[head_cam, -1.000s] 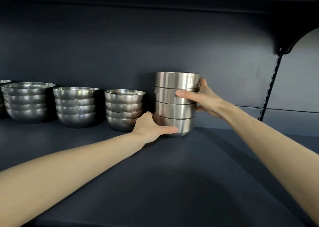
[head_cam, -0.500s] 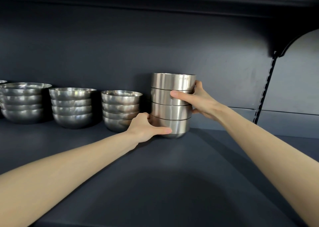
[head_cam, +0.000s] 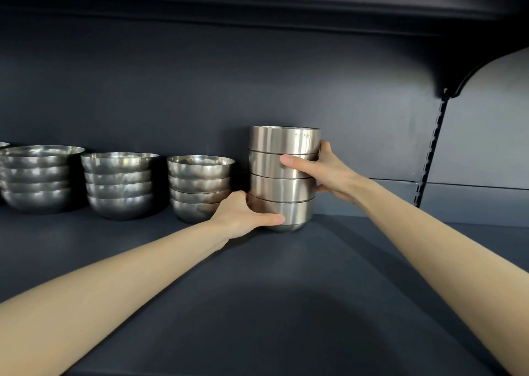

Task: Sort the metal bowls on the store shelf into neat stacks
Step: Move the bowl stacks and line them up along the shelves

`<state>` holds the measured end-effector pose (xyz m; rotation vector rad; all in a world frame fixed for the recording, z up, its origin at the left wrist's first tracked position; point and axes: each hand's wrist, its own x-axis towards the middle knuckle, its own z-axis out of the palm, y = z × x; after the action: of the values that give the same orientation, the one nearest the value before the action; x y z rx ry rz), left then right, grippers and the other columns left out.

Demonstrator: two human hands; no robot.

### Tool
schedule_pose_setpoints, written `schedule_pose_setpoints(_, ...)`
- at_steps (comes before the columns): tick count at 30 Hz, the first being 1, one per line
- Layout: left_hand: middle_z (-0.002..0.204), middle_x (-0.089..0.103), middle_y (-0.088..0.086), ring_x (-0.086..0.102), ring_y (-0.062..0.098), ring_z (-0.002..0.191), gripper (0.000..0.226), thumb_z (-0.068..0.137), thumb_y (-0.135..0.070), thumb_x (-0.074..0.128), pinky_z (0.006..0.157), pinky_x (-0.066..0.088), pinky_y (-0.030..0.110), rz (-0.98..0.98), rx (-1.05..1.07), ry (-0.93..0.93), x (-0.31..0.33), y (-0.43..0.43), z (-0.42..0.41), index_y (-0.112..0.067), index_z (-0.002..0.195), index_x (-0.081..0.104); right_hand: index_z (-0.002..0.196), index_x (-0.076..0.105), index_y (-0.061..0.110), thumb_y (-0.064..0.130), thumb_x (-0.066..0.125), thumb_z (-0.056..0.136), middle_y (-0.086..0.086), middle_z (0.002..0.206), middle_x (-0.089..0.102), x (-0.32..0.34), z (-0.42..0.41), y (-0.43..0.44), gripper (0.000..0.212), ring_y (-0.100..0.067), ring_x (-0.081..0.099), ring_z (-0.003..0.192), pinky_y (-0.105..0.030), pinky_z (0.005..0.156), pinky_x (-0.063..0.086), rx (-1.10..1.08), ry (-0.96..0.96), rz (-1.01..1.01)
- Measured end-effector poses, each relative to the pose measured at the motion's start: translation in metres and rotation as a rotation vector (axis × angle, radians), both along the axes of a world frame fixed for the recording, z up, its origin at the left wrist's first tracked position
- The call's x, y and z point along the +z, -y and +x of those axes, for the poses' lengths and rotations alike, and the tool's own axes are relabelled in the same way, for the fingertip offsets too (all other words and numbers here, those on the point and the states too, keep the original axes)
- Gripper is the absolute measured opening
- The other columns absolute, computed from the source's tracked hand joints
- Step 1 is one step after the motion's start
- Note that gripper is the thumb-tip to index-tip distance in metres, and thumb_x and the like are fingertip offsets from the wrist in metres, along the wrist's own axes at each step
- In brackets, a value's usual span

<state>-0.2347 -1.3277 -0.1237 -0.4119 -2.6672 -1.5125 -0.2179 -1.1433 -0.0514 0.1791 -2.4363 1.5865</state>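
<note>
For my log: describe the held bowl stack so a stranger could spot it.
On the shelf, bowl stacks line the back wall. The held stack is rightmost, gripped by left hand and right hand. Unlike its rounded neighbours, it is straight-sided and tallest.

Dark shelf board (head_cam: 286, 304), dark back panel (head_cam: 200, 89), slotted upright (head_cam: 432, 152)

Four straight-walled steel bowls (head_cam: 274, 186) stacked upright; three rounded-bowl stacks (head_cam: 119, 185) left; perhaps another

both hands (head_cam: 243, 214) (head_cam: 329, 172) around a tall bowl stack (head_cam: 283, 175) on dark shelf (head_cam: 286, 289)
</note>
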Motion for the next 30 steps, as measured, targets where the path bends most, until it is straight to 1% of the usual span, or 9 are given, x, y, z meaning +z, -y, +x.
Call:
schedule_pose_setpoints(5,0.116,0.06,-0.006,0.057,0.015,0.107,0.075,0.058,-0.047,0.086,0.094,0.048,0.032,-0.073,0.0,0.001,0.016,0.003,0.007,-0.011,0.114,0.052,0.145,0.015,0.018,0.049,0.077,0.07,0.007,0.134,0.047,0.014,0.014,0.0,0.102,-0.013,0.05,0.119,-0.025,0.08,0.043,-0.046,-0.014,0.12)
schedule_pose_setpoints(7,0.112,0.056,-0.005,0.055,0.016,0.106,0.061,0.065,-0.039,0.085,0.092,0.047,0.03,-0.095,0.009,-0.034,0.023,0.006,0.014,-0.013,0.106,0.047,0.15,0.007,0.018,0.049,0.077,0.07,0.001,0.143,0.039,0.019,0.022,-0.002,0.111,-0.016,0.046,0.124,-0.029,0.09,0.042,-0.094,-0.046,0.131)
schedule_pose_setpoints(8,0.112,0.054,-0.002,0.053,0.017,0.106,0.059,0.069,-0.035,0.083,0.09,0.045,0.028,-0.104,0.015,-0.059,0.027,0.008,0.018,-0.015,0.112,0.048,0.151,0.008,0.018,0.05,0.077,0.07,-0.002,0.145,0.037,0.021,0.027,-0.004,0.111,-0.017,0.044,0.127,-0.032,0.097,0.043,-0.117,-0.06,0.138)
schedule_pose_setpoints(11,0.127,0.055,0.005,0.053,0.021,0.115,0.071,0.074,-0.03,0.08,0.093,0.043,0.028,-0.109,0.022,-0.159,0.04,0.015,0.031,-0.009,0.133,0.047,0.146,0.03,0.014,0.051,0.076,0.072,-0.006,0.141,0.043,0.024,0.047,-0.012,0.094,-0.018,0.047,0.124,-0.037,0.102,0.045,-0.206,-0.103,0.278)
schedule_pose_setpoints(14,0.121,0.059,0.004,0.057,0.021,0.11,0.061,0.075,-0.032,0.078,0.097,0.046,0.035,-0.202,-0.007,-0.252,0.048,0.018,0.047,-0.011,0.127,0.053,0.134,0.047,0.014,0.04,0.075,0.078,-0.007,0.13,0.055,0.024,0.071,-0.024,0.068,-0.018,0.054,0.113,-0.028,0.089,0.047,-0.265,-0.127,0.484)
schedule_pose_setpoints(17,0.109,0.064,0.001,0.061,0.018,0.102,0.055,0.075,-0.035,0.078,0.094,0.048,0.035,-0.313,-0.065,-0.318,0.058,0.013,0.065,-0.015,0.121,0.056,0.127,0.054,0.013,0.034,0.072,0.082,-0.007,0.12,0.062,0.026,0.103,-0.039,0.053,-0.018,0.056,0.104,-0.023,0.08,0.038,-0.278,-0.083,0.654)
schedule_pose_setpoints(22,0.112,0.061,0.0,0.058,0.018,0.101,0.05,0.079,-0.034,0.075,0.094,0.047,0.033,-0.446,-0.222,-0.388,0.07,-0.024,0.111,-0.018,0.123,0.055,0.127,0.053,0.014,0.034,0.071,0.082,-0.004,0.109,0.064,0.017,0.164,-0.074,0.052,-0.019,0.055,0.097,-0.023,0.08,0.035,-0.28,0.037,0.861)
schedule_pose_setpoints(26,0.113,0.06,-0.003,0.056,0.016,0.104,0.052,0.08,-0.04,0.072,0.095,0.046,0.034,-0.547,-0.364,-0.451,0.073,-0.076,0.163,-0.023,0.126,0.053,0.126,0.053,0.016,0.037,0.071,0.082,-0.002,0.11,0.065,0.01,0.229,-0.117,0.052,-0.022,0.056,0.1,-0.027,0.08,0.037,-0.316,0.106,0.891)
schedule_pose_setpoints(30,0.111,0.061,-0.006,0.054,0.013,0.103,0.051,0.08,-0.043,0.071,0.094,0.046,0.033,-0.546,-0.469,-0.487,0.067,-0.142,0.22,-0.025,0.125,0.053,0.127,0.053,0.015,0.038,0.071,0.082,0.0,0.104,0.063,-0.003,0.309,-0.177,0.054,-0.023,0.056,0.105,-0.028,0.083,0.039,-0.387,0.169,0.916)
